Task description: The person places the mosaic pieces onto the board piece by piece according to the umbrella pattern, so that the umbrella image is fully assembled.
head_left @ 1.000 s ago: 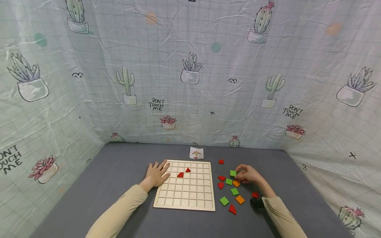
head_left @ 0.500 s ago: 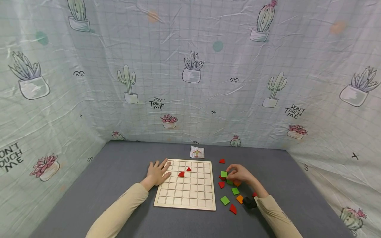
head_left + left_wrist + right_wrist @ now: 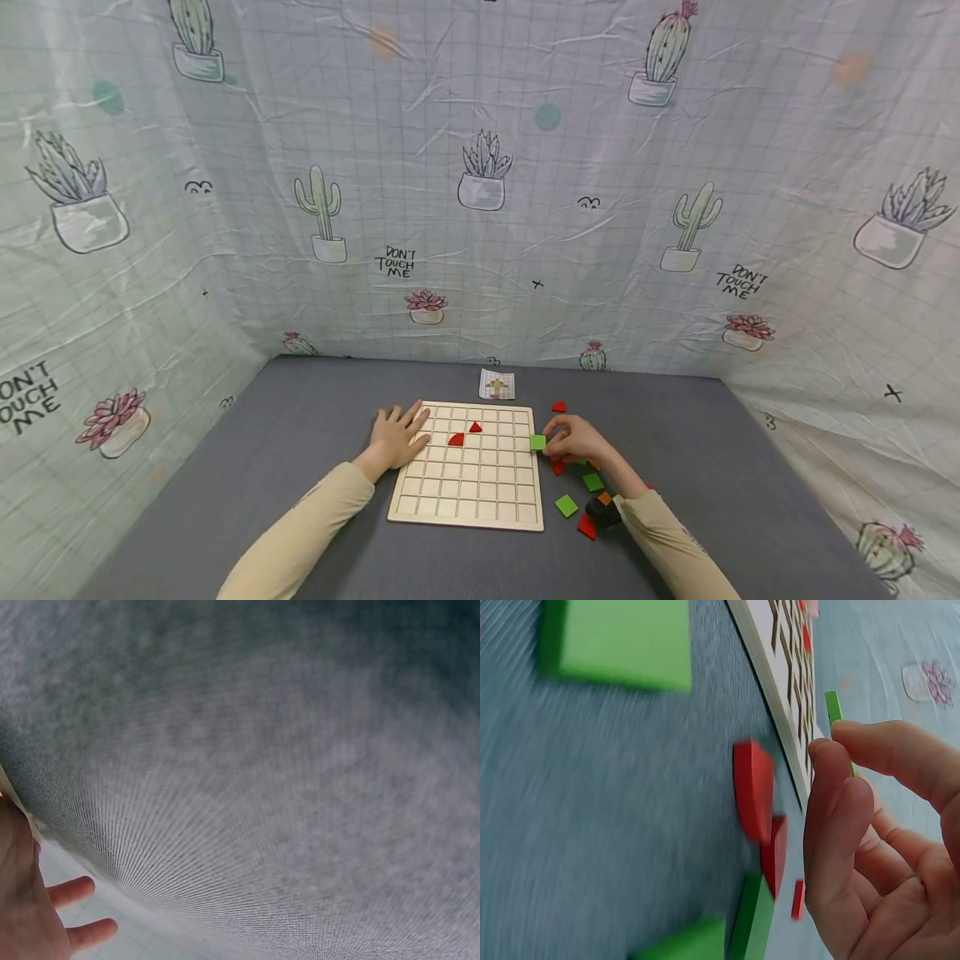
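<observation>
A pale wooden grid board [image 3: 472, 492] lies on the grey table, with a red quarter-round piece [image 3: 457, 439] and a red triangle [image 3: 476, 427] on its upper squares. My left hand [image 3: 393, 437] rests on the board's left edge, fingers spread. At the right edge of the board my right hand [image 3: 573, 439] pinches a green square tile [image 3: 538, 442] between thumb and fingers. The right wrist view shows that tile [image 3: 832, 707] edge-on, held off the table.
Right of the board lie loose pieces: green tiles [image 3: 566, 506], red pieces [image 3: 587, 527] and orange tiles [image 3: 604, 498], some partly hidden by the right hand and wrist. A small printed pattern card [image 3: 497, 385] lies behind the board. A cactus-print curtain [image 3: 480, 250] surrounds the table.
My right hand has lifted the green square tile from among the loose pieces and carried it left to the board's right edge. The left hand stays where it was.
</observation>
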A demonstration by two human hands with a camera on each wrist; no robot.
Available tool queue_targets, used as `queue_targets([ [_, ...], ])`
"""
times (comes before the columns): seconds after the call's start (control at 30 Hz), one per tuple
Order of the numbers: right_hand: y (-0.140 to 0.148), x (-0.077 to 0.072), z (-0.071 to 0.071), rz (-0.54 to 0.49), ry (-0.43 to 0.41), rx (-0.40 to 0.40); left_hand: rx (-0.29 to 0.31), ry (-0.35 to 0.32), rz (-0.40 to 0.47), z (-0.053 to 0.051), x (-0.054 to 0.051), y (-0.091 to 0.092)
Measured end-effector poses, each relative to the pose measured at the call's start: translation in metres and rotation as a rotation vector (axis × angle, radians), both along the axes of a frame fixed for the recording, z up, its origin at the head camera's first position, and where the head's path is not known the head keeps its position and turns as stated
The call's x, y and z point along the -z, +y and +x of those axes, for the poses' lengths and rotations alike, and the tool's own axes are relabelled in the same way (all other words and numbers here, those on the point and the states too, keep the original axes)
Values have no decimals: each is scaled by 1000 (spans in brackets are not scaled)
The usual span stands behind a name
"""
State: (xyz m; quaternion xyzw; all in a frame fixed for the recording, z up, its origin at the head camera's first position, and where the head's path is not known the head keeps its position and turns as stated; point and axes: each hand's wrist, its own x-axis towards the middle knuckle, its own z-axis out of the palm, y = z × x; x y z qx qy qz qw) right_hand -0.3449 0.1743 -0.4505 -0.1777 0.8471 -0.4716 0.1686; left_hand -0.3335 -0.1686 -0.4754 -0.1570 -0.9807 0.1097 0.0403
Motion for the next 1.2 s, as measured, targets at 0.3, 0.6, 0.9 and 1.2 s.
queue_targets([
  [0.3,-30,8,-8,-38,-42,-42,-5,-6,0,1,0,0],
  [0.6,-66,5,-10,-6,1,21,-5,-5,2,1,-1,0],
  [0.9,-89,6,-11,21,61,57,-4,3,-2,2,-2,1],
  [1.2,-101,10,-12,63,92,133,-15,-1,-15,3,-2,1],
])
